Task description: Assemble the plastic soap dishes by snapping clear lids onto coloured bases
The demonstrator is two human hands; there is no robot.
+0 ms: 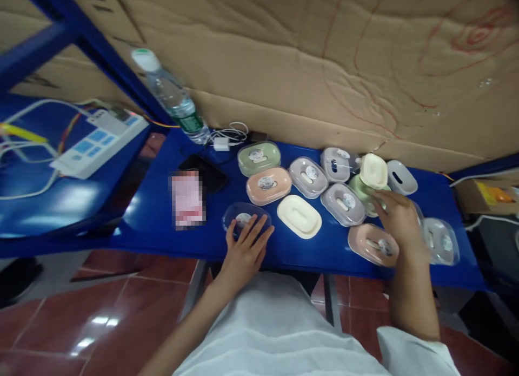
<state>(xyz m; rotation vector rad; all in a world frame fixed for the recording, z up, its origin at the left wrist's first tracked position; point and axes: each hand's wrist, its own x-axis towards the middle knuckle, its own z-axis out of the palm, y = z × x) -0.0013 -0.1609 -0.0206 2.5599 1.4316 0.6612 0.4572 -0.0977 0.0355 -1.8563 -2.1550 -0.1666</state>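
My left hand [247, 246] lies with its fingers spread over a clear oval lid [240, 211] with a round sticker, near the table's front edge. To its right a cream oval dish [299, 217] lies flat. My right hand [394, 213] reaches over the right group of boxes, its fingertips beside a green box [360, 189] that has a cream piece [373, 171] above it. What its fingers touch is partly hidden. A peach box [371, 244] sits below that hand.
Around them on the blue table [162, 213] are a green box [259, 157], a peach box [268, 185] and several grey boxes. A water bottle [174, 103], a white cable and a power strip [99, 146] are at the left. Cardboard [263, 67] stands behind.
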